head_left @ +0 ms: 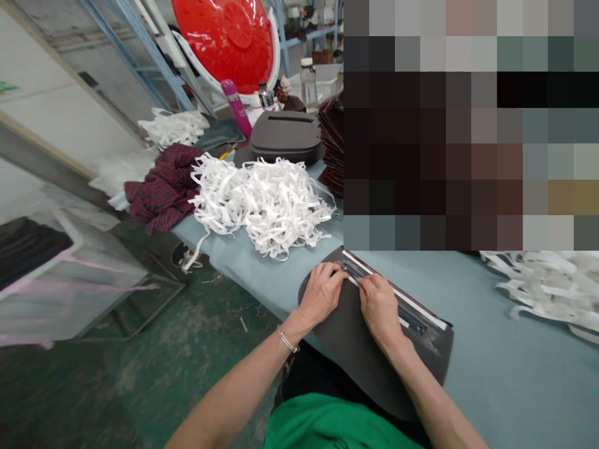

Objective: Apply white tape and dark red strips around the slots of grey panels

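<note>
A dark grey panel (355, 337) with a rounded edge lies at the front edge of the table, partly over my lap. Along its far side runs a dark zipper (412, 319) in a slot, with a long white tape strip (397, 292) beyond it. My left hand (322, 292) is closed, its fingertips pinched at the left end of the slot. Close beside it, my right hand (380, 308) pinches too. A short piece of the near white strip (352, 280) shows between both sets of fingertips; the rest passes under my right hand.
A heap of white paper-like strips (281, 206) lies beyond the panel, and more strips (552, 287) lie at right. Behind are stacked grey panels (286, 136), a purple can (236, 107), a clear bottle (308, 84) and a striped cloth (163, 187). A pixelated block hides the upper right.
</note>
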### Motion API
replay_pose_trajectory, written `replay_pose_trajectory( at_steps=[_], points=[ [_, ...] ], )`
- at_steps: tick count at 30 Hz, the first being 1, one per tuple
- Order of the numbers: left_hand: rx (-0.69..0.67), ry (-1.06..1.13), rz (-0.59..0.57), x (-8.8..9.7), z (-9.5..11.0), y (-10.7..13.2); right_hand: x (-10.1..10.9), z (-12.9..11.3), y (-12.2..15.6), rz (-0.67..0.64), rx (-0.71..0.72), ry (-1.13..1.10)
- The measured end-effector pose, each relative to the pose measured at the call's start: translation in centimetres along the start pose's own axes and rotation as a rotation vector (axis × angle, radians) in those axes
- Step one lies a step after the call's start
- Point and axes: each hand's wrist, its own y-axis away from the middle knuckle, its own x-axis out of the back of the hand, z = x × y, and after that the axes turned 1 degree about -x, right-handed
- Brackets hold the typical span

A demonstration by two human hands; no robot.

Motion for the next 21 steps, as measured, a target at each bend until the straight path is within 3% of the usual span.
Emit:
replay_pose_trajectory(
  at_steps=[4, 11, 21],
  points=[
    [0.004, -0.007, -0.007, 0.0, 0.0, -0.1, -0.7, -0.5, -0.7, -0.009, 0.047, 0.003],
    [-0.025, -0.026, 0.001, -0.2, 0.0, 0.2, 0.2, -1.3, 0.0, -0.066, 0.14, 0.177],
    [-0.15, -0.061, -0.104, 0.2, -0.3, 0.2, 0.9, -2.2, -0.4, -0.095, 0.151, 0.259]
  ],
)
